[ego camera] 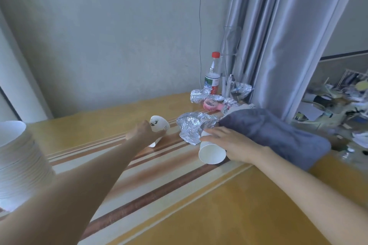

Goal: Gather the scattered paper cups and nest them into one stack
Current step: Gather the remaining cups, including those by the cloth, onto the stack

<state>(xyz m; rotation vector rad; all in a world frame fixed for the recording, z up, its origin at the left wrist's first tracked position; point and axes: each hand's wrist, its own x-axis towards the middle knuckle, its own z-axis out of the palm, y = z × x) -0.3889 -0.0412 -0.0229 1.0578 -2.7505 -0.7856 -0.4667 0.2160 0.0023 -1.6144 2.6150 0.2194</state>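
At the far left edge a tall stack of nested white cups (14,157) stands on the bench (199,215), blurred by its closeness to the camera; this looks like the pile the loose cups are meant to join. Further right the left hand (143,133) is closed around a panda-printed cup (159,126), which is tipped on its side, and a second white rim (153,144) peeks out just below the hand, though whether that is another cup is hard to tell. To the right again, the right hand (232,143) is wrapped over a plain white cup (212,149) lying tilted with its open mouth toward the camera, touching a crumpled sheet of foil (191,127). The step in hand seems to be the gathering: both hands have a cup each, and neither is nested yet. The next move probably calls for lining one mouth up with the other's base, sliding them together, then carrying the pair across to the stack at left. The bench is yellow with brown and cream stripes. Behind the foil lie a pink hand fan (211,104), a red-capped bottle (213,75) and more foil; a grey-blue cushion (278,135) rests beside the right hand, a pale curtain (282,36) hangs behind, and a cluttered shelf (338,101) fills the right edge.
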